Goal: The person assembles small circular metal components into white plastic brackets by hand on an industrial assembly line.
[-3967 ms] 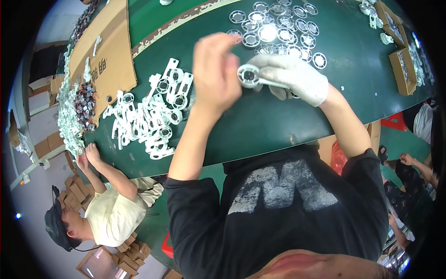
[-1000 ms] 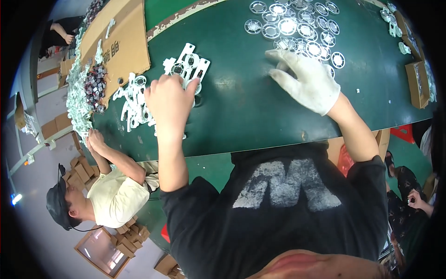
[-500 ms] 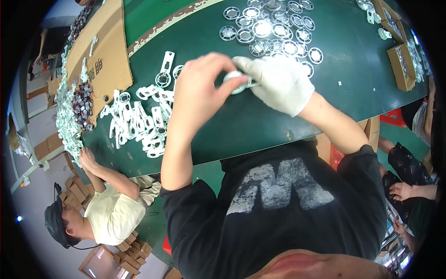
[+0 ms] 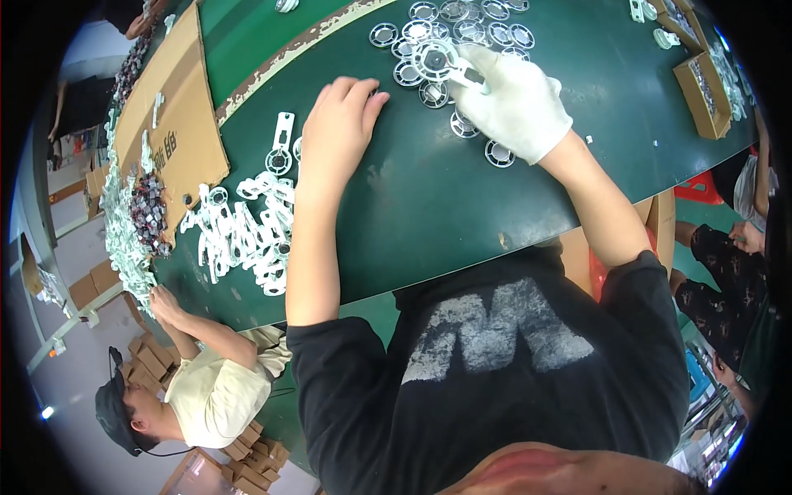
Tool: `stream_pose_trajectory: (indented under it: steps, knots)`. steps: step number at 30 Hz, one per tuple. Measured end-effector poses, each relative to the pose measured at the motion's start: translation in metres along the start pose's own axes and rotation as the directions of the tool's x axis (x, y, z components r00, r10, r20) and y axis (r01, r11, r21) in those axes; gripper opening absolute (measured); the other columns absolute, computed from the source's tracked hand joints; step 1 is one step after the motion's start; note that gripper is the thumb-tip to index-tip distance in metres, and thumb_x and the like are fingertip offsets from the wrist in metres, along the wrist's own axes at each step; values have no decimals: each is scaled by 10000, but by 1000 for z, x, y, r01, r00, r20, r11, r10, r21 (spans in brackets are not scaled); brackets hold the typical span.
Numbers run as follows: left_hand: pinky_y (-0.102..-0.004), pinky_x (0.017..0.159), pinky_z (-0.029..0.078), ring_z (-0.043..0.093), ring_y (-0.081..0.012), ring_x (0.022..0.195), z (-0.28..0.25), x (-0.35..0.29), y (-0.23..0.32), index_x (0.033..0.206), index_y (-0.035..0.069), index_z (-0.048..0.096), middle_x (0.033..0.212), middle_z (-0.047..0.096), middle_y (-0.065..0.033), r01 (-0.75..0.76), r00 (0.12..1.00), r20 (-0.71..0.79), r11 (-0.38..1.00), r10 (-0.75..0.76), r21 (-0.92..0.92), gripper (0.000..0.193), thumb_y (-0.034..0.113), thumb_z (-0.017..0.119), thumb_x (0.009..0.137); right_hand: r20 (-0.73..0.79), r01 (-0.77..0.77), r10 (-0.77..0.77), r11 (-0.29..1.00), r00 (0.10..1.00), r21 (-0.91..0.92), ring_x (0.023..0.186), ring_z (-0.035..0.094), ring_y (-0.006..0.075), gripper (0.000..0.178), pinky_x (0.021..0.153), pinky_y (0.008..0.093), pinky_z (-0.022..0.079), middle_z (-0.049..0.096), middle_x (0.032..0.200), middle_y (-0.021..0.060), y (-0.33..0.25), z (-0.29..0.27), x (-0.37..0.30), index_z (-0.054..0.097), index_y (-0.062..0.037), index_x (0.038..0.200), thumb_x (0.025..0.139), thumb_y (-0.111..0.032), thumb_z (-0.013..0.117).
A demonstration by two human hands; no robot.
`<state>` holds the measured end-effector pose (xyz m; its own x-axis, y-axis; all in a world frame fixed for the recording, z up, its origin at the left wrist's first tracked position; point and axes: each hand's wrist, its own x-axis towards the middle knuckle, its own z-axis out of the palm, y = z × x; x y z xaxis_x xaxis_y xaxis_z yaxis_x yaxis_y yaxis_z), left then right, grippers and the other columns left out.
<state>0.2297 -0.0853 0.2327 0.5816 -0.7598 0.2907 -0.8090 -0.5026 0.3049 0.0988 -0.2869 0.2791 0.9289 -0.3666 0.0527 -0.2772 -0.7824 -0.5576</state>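
My bare left hand hovers over the green table with its fingers loosely curved. A gap shows between thumb and forefinger, and nothing is visible in it. My right hand wears a white glove and pinches a white plastic part with a round spoked head and a short handle. It is held above a spread of round, spoked discs with pale rims. Left of my left hand lies a heap of white handled parts. One such part lies apart from the heap, beyond it.
A flattened cardboard sheet lies at the left, beside small dark parts and a long pile of white pieces. A co-worker reaches to that pile. Open cardboard boxes stand at the far right; other people sit beyond the right edge.
My hands have parted. The left hand has let go of the white part; the right has carried it up over the discs. The view has also shifted slightly.
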Motion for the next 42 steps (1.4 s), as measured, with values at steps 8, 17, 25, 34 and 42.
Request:
stream_pose_trajectory:
  steps: [8,17,25,34,42]
  knots:
    - [-382,655,550,677,-257,813,6,-30,15,962,107,691,895,633,-46,88,996,-17,996,-88,12,153,256,705,930,31,200,-201,979,979,45,850,711,374,317,780,478,568,727,891,178,0,10,-7,681,-95,1163,898,-255,614]
    - [-379,689,564,638,-251,930,-13,-49,15,1172,89,670,1126,600,-57,145,989,14,986,-146,81,453,289,835,800,121,174,-162,980,979,-96,852,720,364,358,773,473,576,735,914,177,-4,3,-7,688,-99,1199,878,-231,601]
    - [-323,733,546,636,-242,917,-20,-44,38,1322,71,646,1100,597,-108,0,982,-176,926,-72,-378,649,142,893,727,167,305,-284,945,944,-117,809,721,353,291,740,484,566,726,834,163,-6,7,-14,715,-94,1099,849,-203,613]
    - [-328,726,570,676,-223,895,-15,-42,44,1159,89,718,1107,662,-58,-60,989,-147,897,-6,-438,538,184,916,668,89,453,-447,890,890,-50,636,698,319,277,579,440,544,673,666,141,-1,20,-23,728,-87,1055,806,-202,693]
    - [-325,832,597,727,-254,988,-19,-43,42,1198,60,708,1183,725,-112,-42,995,-99,855,-11,-517,561,155,914,685,106,483,-477,874,873,-48,612,694,322,291,557,438,539,662,639,132,-2,21,-24,724,-82,1062,802,-212,701]
